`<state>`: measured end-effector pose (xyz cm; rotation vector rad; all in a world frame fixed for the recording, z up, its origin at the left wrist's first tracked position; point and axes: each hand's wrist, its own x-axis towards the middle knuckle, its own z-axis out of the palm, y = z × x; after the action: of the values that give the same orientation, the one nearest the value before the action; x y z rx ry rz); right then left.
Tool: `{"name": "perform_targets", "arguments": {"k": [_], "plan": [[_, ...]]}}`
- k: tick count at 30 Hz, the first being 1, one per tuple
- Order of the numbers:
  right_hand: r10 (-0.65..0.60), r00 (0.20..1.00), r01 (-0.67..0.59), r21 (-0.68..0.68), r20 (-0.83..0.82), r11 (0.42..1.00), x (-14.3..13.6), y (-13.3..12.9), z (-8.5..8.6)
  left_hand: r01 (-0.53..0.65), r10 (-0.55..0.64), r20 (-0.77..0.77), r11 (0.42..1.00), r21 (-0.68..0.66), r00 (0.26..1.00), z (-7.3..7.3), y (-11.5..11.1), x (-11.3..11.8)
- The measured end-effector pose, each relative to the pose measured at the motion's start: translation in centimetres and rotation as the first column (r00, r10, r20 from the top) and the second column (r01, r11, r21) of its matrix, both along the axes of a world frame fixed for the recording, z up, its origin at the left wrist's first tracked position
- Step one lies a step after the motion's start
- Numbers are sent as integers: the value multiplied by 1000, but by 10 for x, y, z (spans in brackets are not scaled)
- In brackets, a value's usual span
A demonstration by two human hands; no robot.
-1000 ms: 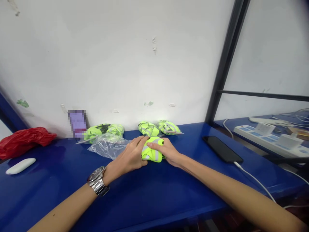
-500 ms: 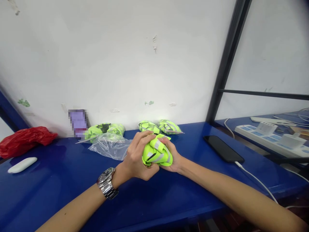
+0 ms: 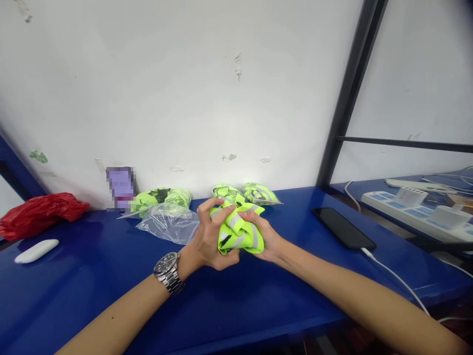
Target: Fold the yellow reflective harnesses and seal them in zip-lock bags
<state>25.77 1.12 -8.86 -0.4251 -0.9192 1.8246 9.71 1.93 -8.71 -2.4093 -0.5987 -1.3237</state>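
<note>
Between my two hands is a crumpled neon-yellow reflective vest [image 3: 240,231] with silver-grey stripes, raised a little above the blue table [image 3: 221,310]. My left hand [image 3: 212,236], a metal watch at its wrist, wraps round the left side of the bundle. On the other side my right hand [image 3: 268,239] grips it, thumb on top and the other fingers mostly hidden behind the cloth. A clear plastic bag [image 3: 170,224] lies just left of my left hand. Behind it rest bagged neon-yellow bundles [image 3: 177,197], and two more bagged bundles [image 3: 260,193] lie by the wall.
A red plastic bag [image 3: 40,214] and a white oblong case [image 3: 37,251] lie at the left. A phone with a blurred screen [image 3: 121,187] leans on the wall. To the right are a black phone [image 3: 343,228] on a white cable and a power strip [image 3: 417,212] behind a dark metal post [image 3: 351,93].
The vest's folds have shifted between my hands and it spreads a little more at the top. My left fingers have moved slightly left and up over it. Both hands keep their hold.
</note>
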Motion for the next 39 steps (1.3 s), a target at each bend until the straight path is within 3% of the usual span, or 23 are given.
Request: {"name": "perform_targets", "arguments": {"k": [3, 6, 9, 15, 19, 22, 25, 29, 31, 35, 39], "plan": [[-72, 997, 71, -37, -17, 997, -2, 0, 3, -67, 48, -147, 990, -126, 988, -3, 7, -13], [-32, 999, 31, -71, -13, 997, -1, 2, 1, -102, 61, -251, 983, -151, 966, -4, 11, -20], [72, 997, -71, -97, 2, 993, 3, 5, -5, -80, 42, -296, 990, -115, 954, -3, 15, -22], [144, 990, -144, -107, -6, 984, 5, 8, -11, -94, 102, -316, 995, 41, 943, -4, 25, -25], [32, 999, -29, -115, 28, 993, 1, 2, -4, -180, 178, -358, 983, 28, 917, -5, 29, -27], [-116, 991, 121, -76, 73, 990, -3, -1, -1, -259, 213, -455, 965, -42, 865, 3, 29, -32], [-240, 961, 247, -33, 137, 968, -5, 1, -2, -416, 245, -586, 892, -175, 772, 26, 26, -49], [-306, 927, 324, -51, 216, 945, -1, 8, -1, -677, 224, -754, 638, -366, 618, 61, 24, -80], [-313, 917, 337, -58, 249, 940, 1, 11, 1, -747, 201, -814, 558, -362, 544, 68, 28, -89], [-315, 907, 339, -40, 278, 940, 2, 13, 2, -781, 133, -874, 524, -339, 468, 61, 45, -86], [-284, 924, 297, -12, 257, 955, 1, 13, -2, -729, 49, -854, 547, -411, 518, 54, 56, -78]]}}
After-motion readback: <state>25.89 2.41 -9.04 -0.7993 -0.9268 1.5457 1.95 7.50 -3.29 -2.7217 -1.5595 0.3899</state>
